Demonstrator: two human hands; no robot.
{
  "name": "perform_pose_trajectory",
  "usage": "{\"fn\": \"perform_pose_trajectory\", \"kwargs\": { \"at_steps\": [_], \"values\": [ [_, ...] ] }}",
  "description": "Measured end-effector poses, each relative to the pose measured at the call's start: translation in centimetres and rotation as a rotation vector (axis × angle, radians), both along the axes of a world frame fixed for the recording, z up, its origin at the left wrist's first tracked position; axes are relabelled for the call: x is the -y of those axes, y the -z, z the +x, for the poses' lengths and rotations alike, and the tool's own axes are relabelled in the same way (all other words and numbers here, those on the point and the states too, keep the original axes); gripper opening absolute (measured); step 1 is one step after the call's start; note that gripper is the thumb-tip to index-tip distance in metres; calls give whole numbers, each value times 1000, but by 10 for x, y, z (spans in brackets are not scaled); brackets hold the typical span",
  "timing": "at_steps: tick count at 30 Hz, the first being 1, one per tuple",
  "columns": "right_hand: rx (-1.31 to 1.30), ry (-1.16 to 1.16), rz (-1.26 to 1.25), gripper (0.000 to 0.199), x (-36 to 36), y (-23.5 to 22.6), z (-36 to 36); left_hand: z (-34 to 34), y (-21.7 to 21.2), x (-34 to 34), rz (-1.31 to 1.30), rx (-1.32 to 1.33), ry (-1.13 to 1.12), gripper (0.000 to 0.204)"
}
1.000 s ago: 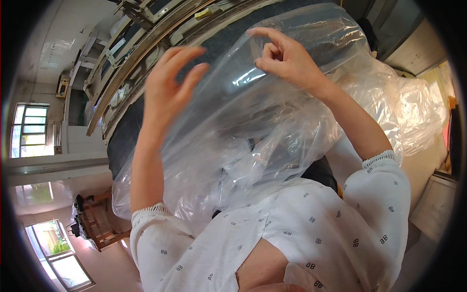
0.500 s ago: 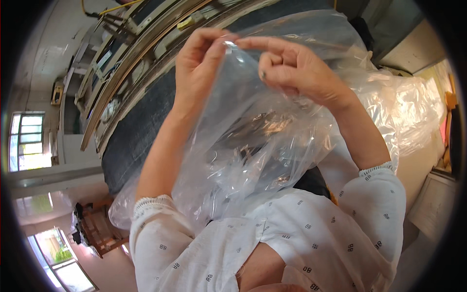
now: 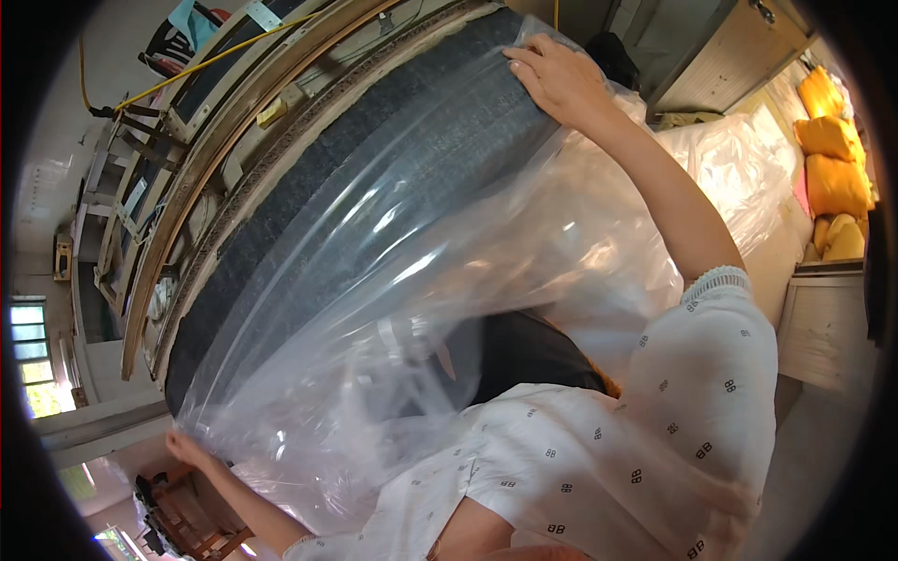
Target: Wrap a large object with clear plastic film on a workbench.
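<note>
**Clear plastic drawn over a dark mattress edge**

Workshop clutter fills the background – wooden frames [image 3: 234,112] leaning in a stack at the upper left, a yellow cord [image 3: 178,75] strung across them, a bright window [image 3: 33,365] low on the left, and yellow cushions [image 3: 828,140] piled at the far right above a pale wooden cabinet [image 3: 823,318]. More crumpled clear plastic [image 3: 739,178] lies beyond the person's right arm.

Across the middle runs the thick dark grey edge of a mattress [image 3: 374,178], curved by the lens from upper right to lower left. A large sheet of clear plastic [image 3: 402,309] – a bag or cover, it is hard to tell which – is spread over this edge and hangs down in glossy folds toward the person's patterned white shirt [image 3: 655,439].

The right hand [image 3: 559,79] is raised to the upper end of the mattress, fingers curled over the plastic's top edge and pressing it against the dark fabric. The left hand [image 3: 187,447] is far down at the lower left, closed on the plastic's bottom corner beside the lower end of the mattress. Both arms are stretched well apart, with the sheet pulled taut between the two hands along the mattress's length.
</note>
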State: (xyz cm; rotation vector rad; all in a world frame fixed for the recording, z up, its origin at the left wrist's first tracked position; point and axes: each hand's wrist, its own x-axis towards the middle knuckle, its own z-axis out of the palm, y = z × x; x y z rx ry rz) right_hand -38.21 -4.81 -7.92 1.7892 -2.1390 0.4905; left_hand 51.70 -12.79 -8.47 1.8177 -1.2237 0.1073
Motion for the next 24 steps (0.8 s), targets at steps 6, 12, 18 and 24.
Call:
{"fn": "perform_pose_trajectory", "kwargs": {
  "at_steps": [6, 12, 18, 24],
  "values": [
    [52, 147, -17, 48, 3, -1, -45, 132, 4, -1, 358, 531, -217, 31],
    [153, 419, 379, 57, 37, -2, -100, 99, 77, 118, 205, 512, -212, 32],
    [361, 44, 128, 52, 66, 28, -59, 190, 24, 71, 231, 617, -266, 31],
    [-686, 333, 439, 39, 82, -30, -49, 75, 59, 127, 410, 929, -388, 33]
  ]
}}
